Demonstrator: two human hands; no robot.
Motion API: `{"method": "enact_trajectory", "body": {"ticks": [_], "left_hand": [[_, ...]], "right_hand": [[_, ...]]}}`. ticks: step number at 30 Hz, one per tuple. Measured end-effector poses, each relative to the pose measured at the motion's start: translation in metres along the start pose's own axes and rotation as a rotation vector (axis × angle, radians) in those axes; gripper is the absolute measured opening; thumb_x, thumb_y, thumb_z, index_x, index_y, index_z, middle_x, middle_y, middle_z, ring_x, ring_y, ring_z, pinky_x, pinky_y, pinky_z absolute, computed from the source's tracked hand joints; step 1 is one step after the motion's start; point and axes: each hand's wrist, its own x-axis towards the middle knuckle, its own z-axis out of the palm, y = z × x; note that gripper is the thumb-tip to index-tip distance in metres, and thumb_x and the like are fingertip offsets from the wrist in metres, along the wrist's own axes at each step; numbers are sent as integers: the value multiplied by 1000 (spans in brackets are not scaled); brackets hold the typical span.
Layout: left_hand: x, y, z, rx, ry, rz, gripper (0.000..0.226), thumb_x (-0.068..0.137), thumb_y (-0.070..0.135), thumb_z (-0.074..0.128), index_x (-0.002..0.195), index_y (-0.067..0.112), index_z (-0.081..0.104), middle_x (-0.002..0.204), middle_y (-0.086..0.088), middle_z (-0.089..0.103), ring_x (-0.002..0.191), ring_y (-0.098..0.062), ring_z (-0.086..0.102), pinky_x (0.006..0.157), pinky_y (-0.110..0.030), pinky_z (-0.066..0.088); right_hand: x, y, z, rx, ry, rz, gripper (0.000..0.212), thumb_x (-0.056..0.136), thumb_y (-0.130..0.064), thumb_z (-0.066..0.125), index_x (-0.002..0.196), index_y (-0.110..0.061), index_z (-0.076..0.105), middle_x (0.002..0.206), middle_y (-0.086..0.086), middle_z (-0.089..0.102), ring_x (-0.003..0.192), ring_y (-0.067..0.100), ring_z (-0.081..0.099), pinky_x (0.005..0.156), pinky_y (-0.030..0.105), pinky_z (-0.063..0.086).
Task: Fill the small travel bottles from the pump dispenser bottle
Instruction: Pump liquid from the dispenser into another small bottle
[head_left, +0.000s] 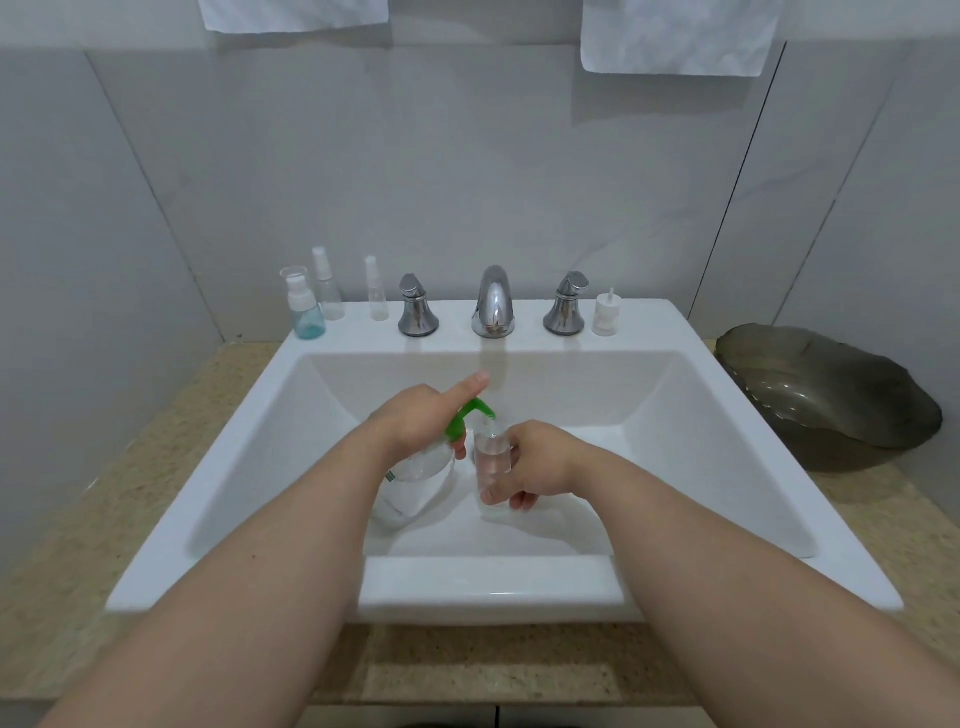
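Over the white sink basin (701, 467), my left hand (421, 421) grips the neck of a clear pump dispenser bottle (415, 483) with a green pump head (470, 415); its index finger lies straight along the top of the pump. The bottle tilts to the right. My right hand (530, 462) holds a small clear travel bottle (491, 457) upright, its open mouth right under the green spout. On the sink ledge at the back left stand three more small bottles: a bluish one (306, 312) and two clear spray bottles (328, 286) (376, 291).
A chrome faucet (492, 304) with two handles (417, 309) (566, 306) stands at the back of the sink. A white spray cap (606, 313) sits on the ledge at the right. A dark shell-shaped dish (831, 395) rests on the speckled counter (156, 467). White towels hang above.
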Motion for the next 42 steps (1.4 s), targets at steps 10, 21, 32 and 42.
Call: {"method": "enact_trajectory", "body": {"ticks": [10,21,32,42], "left_hand": [[2,-2,0,-27,-7,-7,76,86,77,45,60,13,75,77,0,77,66,-19,51,78,-37,45],[4,0,0,-59,-21,9,57,91,54,48,58,12,69,73,-7,75,62,-19,43,66,-34,39],[5,-4,0,-48,8,-13,88,86,87,36,61,13,76,79,2,78,84,-19,63,85,-37,44],[0,3,-1,-76,-14,-6,61,94,56,46,62,9,69,73,-3,78,62,-20,45,70,-35,41]], "right_hand": [[-1,0,-1,18,19,-18,69,72,-19,92,134,-14,62,110,9,72,69,20,75,77,38,64],[-4,-4,0,-18,-11,-16,41,74,-17,91,108,-11,68,105,15,75,68,20,73,79,41,64],[-4,-3,0,12,11,-35,47,74,-18,90,114,-16,65,106,10,74,66,18,73,78,39,64],[-6,-6,0,-4,14,-28,42,73,-20,91,106,-16,67,105,10,75,70,21,75,81,41,64]]}}
